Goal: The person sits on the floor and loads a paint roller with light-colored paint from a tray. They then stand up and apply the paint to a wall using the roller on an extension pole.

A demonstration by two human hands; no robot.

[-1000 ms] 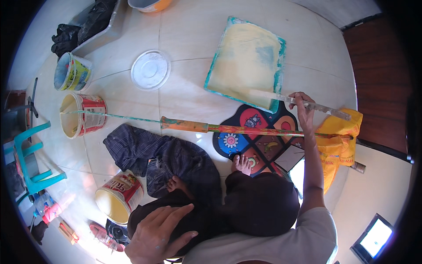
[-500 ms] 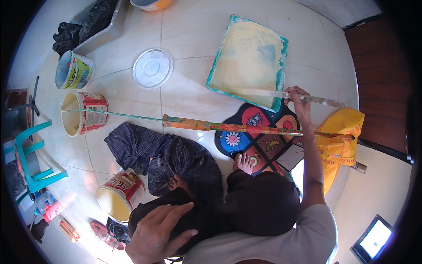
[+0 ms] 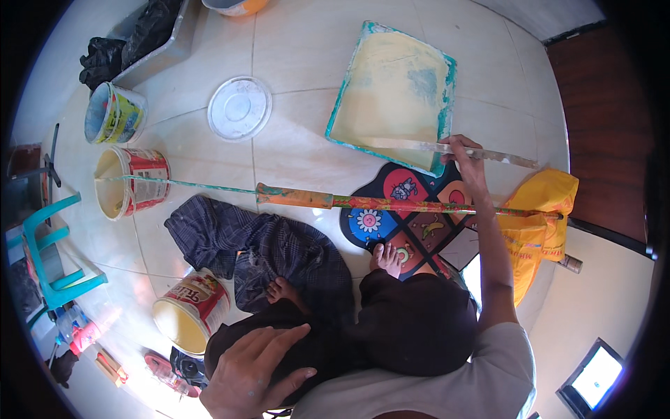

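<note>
My right hand [image 3: 462, 150] grips a long, flat, paint-smeared stick [image 3: 502, 158], its pale left end lying in the cream paint of a turquoise-rimmed tray [image 3: 391, 84]. My left hand [image 3: 248, 363] rests on my dark-clad left knee with fingers apart, holding nothing. Between me and the tray a colorful cartoon mat [image 3: 370, 220] lies under a long roller pole [image 3: 293, 195] with an orange grip; the pole's thin end reaches into a cream paint bucket [image 3: 132, 181]. A rumpled dark plaid cloth [image 3: 279, 251] lies by my bare feet.
Another paint bucket [image 3: 192, 307] is near my left, a yellow-green bucket [image 3: 118, 115] and round lid [image 3: 239, 108] farther off. A turquoise plastic chair [image 3: 42, 237] is at far left, a trough with black bags [image 3: 146, 42] at back, yellow sacks [image 3: 537, 223] right beside a wooden door [image 3: 597, 133].
My right hand has moved left and slightly away from me, carrying the stick farther across the tray. My left hand stays on my knee.
</note>
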